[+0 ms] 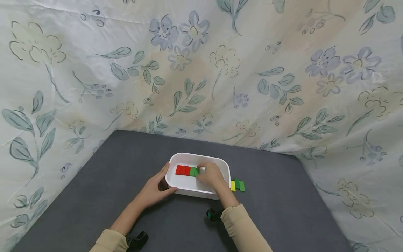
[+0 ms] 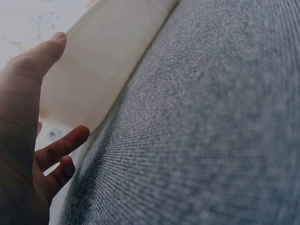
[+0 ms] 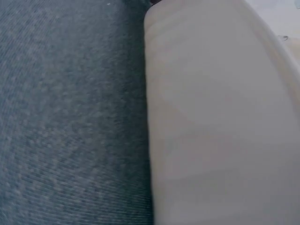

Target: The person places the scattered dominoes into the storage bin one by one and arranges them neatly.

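Dark grey tabletop [image 1: 270, 210], enclosed at the back and on both sides by hanging fabric [image 1: 195, 87] printed with blue-grey flowers, pale yellow blossoms and leafy sprigs. The fabric was creased and met the far edge of the tabletop, which ran slightly downward from the far left corner to the far right corner. In both wrist views the surface showed a fine ribbed texture.

A white container [image 1: 192, 192] with rounded corners stood upright near the middle of the tabletop, closer to the far edge than to the near one. On its floor lay a straight row: red tiles [image 1: 183, 170] toward the left edge of the tabletop, green tiles [image 1: 192, 171] toward the right. Outside, just beside the container on the side of the right edge, were a yellow tile [image 1: 233, 186] and loose green tiles [image 1: 241, 186].

The left hand [image 1: 154, 190], thumb and fingers spread wide, rested against the container's near left corner. The right hand [image 1: 211, 175] reached inside, its thumb and index finger bent together in a pinch on the end green tile; its other fingers were largely hidden. Beige sleeves [image 1: 247, 229] covered both forearms, and a black wrist device [image 1: 137, 240] sat below the left wrist.
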Tool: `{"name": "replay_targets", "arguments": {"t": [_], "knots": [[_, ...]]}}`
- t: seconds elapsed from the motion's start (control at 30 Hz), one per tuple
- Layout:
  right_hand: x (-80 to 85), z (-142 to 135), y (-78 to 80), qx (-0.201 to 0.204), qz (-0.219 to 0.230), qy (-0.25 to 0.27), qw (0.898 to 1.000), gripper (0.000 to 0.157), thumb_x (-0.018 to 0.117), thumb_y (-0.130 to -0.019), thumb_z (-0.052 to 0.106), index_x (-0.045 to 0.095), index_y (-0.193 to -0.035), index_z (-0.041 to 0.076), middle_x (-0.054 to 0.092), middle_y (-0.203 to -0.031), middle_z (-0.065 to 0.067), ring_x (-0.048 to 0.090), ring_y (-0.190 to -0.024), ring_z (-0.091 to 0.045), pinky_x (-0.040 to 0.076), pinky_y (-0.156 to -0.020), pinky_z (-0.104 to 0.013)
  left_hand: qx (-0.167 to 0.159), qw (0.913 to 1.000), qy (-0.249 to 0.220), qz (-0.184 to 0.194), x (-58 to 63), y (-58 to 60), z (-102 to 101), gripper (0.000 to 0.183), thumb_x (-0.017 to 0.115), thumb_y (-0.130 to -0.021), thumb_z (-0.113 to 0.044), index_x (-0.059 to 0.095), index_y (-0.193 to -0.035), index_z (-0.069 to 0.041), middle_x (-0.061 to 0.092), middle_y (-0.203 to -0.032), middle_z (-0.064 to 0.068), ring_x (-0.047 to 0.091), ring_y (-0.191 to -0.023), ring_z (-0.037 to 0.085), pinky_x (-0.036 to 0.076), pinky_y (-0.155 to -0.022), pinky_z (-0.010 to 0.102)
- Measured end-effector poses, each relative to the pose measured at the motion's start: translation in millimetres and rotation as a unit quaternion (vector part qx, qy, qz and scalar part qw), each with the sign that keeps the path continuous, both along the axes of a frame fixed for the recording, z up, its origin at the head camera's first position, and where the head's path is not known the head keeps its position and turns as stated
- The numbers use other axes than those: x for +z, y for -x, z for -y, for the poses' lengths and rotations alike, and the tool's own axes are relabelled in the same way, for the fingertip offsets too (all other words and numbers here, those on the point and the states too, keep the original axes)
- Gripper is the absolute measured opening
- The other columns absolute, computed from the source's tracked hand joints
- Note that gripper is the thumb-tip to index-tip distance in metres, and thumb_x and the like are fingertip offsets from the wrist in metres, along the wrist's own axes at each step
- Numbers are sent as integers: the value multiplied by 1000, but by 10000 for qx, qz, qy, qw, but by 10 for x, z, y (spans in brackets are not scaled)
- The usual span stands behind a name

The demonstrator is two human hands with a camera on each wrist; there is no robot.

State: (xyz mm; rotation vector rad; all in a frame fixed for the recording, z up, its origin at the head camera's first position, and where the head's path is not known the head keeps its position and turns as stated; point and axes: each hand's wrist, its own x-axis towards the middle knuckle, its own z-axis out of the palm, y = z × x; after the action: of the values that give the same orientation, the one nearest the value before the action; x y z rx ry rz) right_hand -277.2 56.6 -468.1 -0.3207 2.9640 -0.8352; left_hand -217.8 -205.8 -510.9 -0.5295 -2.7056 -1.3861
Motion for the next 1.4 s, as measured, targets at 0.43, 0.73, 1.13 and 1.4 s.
{"name": "replay_targets", "arguments": {"t": [0.43,0.73,1.13,1.4], "knots": [[291,-132,-156,194,-735,234,9968,35,81,-93,16,77,-126,7,77,-122,-12,67,-72,-22,54,-68,-37,35,10000,-16,-34,-7,-21,1,105,86,-87,-45,28,-169,-13,36,-171,8,58,-87,11,50,-70,24],[319,-500,-353,-153,-1029,890,9906,36,82,-93,14,77,-128,9,77,-94,-11,48,-50,-11,38,-48,-28,99,9999,-6,-27,9,-104,-63,105,86,-87,-43,27,-169,-13,36,-171,7,58,-86,12,50,-69,24],[206,-1052,-602,-650,-1317,1318,9804,34,80,-95,12,76,-127,5,52,-55,0,42,-46,-13,36,-47,-28,190,9998,2,-90,-39,-194,-118,105,86,-87,-44,28,-169,-14,34,-172,7,58,-85,10,51,-70,24],[59,-1379,-733,-909,-1794,1328,9705,31,82,-93,10,77,-124,8,61,-63,-1,47,-47,-9,40,-48,-27,215,9996,-38,-205,-70,-256,-151,104,86,-88,-43,29,-168,-9,37,-170,13,58,-84,10,50,-68,23]]}}
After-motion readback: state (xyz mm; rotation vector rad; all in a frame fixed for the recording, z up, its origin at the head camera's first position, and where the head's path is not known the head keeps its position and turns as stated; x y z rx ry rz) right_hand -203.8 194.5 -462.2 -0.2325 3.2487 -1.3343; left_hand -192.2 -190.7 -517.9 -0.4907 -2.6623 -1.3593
